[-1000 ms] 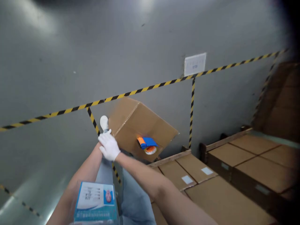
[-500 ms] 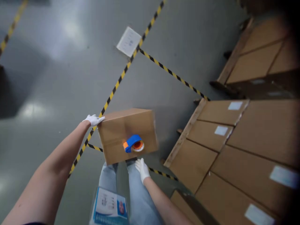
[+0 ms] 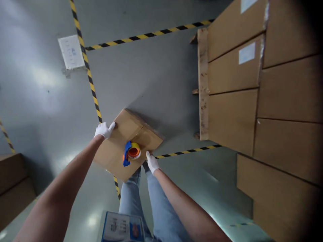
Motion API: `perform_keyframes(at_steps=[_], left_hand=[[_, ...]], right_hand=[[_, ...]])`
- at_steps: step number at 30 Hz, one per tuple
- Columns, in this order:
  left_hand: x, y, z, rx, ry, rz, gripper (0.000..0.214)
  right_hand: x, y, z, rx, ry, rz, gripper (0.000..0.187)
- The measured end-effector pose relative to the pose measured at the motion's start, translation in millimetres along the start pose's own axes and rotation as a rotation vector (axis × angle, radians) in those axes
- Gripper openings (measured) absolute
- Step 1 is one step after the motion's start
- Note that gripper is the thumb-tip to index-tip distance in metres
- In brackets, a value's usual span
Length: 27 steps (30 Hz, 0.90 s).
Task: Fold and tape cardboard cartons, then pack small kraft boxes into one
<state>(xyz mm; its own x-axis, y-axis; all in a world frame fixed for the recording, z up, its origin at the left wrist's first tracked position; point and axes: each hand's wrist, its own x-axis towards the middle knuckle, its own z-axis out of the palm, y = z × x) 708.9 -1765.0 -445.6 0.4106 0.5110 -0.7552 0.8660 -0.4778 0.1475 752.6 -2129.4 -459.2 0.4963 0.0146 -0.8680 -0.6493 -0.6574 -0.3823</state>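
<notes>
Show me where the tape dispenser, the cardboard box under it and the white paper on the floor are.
tape dispenser (image 3: 133,152): head view, on its orange roll.
cardboard box (image 3: 111,155): head view, bare top flap.
white paper (image 3: 71,51): head view, its middle.

Grey floor (image 3: 156,77), glossy, with glare patches on my feed. Yellow-black hazard tape (image 3: 87,69) crosses it in several lines. A white sheet (image 3: 71,52) lies flat just beside one line. Right side: wooden pallet (image 3: 202,84) carrying brown cartons (image 3: 277,87) packed edge to edge, one with a white label (image 3: 246,53). Lower left: another brown carton (image 3: 12,178). Bottom edge: a printed card (image 3: 122,230).
</notes>
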Motion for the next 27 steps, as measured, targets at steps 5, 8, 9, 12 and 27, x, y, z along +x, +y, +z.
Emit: perform_keyframes(at_steps=[5, 8, 9, 12, 27], left_hand=[[-1.9, 98.1, -17.7, 0.496, 0.032, 0.863, 0.096], [15.7, 141.4, -21.4, 0.684, -0.075, 0.923, 0.086], [24.1, 150.3, -23.8, 0.705, -0.094, 0.877, 0.07], [47.8, 164.3, -31.8, 0.726, -0.164, 0.731, 0.043], [63.6, 187.2, -39.7, 0.849, -0.247, 0.654, 0.06]], right_hand=[[-3.1, -85.7, -30.7, -0.263, 0.126, -0.52, 0.045], [8.7, -157.2, 11.8, -0.483, 0.028, -0.855, 0.046], [15.8, -178.1, 28.3, -0.56, 0.01, -0.88, 0.047], [41.8, -212.9, 53.7, -0.738, -0.017, -0.764, 0.041], [50.1, -85.7, -94.1, -0.105, 0.061, -0.225, 0.062]])
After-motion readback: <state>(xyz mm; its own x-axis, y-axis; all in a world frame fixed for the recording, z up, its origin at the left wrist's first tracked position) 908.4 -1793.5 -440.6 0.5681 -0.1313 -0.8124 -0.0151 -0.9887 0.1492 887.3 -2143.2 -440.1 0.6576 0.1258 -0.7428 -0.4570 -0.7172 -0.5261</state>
